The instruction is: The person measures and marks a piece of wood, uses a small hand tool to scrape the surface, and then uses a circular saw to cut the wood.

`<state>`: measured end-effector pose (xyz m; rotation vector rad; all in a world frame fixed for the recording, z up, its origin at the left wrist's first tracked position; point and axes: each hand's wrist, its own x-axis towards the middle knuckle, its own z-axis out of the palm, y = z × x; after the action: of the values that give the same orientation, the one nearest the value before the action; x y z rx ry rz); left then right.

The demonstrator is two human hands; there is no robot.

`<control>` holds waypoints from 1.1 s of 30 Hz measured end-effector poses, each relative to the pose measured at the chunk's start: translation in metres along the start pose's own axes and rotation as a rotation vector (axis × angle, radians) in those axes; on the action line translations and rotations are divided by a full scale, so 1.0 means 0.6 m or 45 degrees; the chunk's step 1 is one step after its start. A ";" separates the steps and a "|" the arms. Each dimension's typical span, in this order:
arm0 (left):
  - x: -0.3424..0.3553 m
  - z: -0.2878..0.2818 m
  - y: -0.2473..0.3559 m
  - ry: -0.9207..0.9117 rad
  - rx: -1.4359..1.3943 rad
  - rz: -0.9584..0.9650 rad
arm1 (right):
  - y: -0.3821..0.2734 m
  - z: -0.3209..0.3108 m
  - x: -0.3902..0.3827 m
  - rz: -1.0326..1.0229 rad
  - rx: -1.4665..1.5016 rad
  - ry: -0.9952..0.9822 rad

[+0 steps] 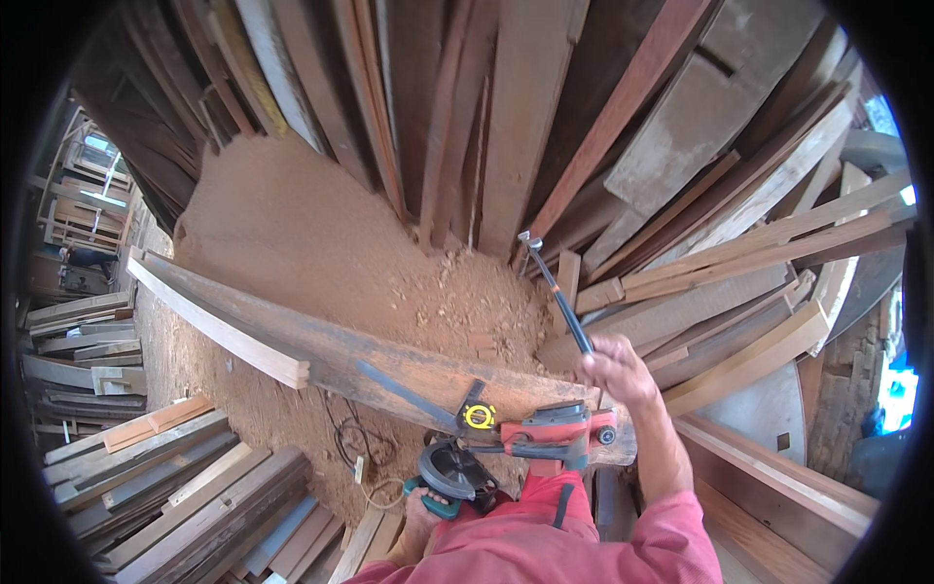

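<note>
My right hand point(615, 368) is raised on the right and closed round the dark handle of a claw hammer point(556, 289), whose metal head points up and away from me. Low in the view, my left hand point(422, 510) is wrapped round the green handle of a circular saw point(455, 473) held close to my body. Between the hands, a red electric planer point(556, 434) rests at the near end of a long worn plank point(530, 383). Beside it on the plank are a yellow and black tape measure point(478, 417) and a try square point(409, 394).
Tall boards point(530, 117) lean along the far side behind heaped sawdust point(302, 234). A pale wooden strip point(219, 323) lies along the plank's left part. Stacked timber point(195, 496) fills the lower left, near a dark coiled cord point(352, 438). More beams point(778, 477) stand at right.
</note>
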<state>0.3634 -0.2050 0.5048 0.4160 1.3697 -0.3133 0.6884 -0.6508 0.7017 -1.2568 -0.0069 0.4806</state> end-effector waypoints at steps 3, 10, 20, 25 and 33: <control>0.009 -0.006 0.024 -0.037 0.058 -0.013 | -0.075 0.106 -0.115 -0.364 0.216 -0.124; -0.024 -0.067 0.104 -0.166 0.049 0.108 | -0.131 0.362 -0.202 -0.844 0.204 0.176; -0.149 -0.159 0.220 -0.578 -0.131 0.384 | -0.120 0.550 -0.164 -0.845 0.527 -0.224; -0.248 -0.213 0.245 -0.721 -0.399 0.607 | -0.095 0.605 -0.158 -0.577 0.716 -0.677; -0.308 -0.219 0.282 -0.928 -0.636 0.808 | 0.006 0.690 -0.136 0.084 0.490 -0.421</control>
<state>0.2920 0.0012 0.6853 0.2552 0.5181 0.3767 0.5044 -0.3026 0.8525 -0.7934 -0.1458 0.7065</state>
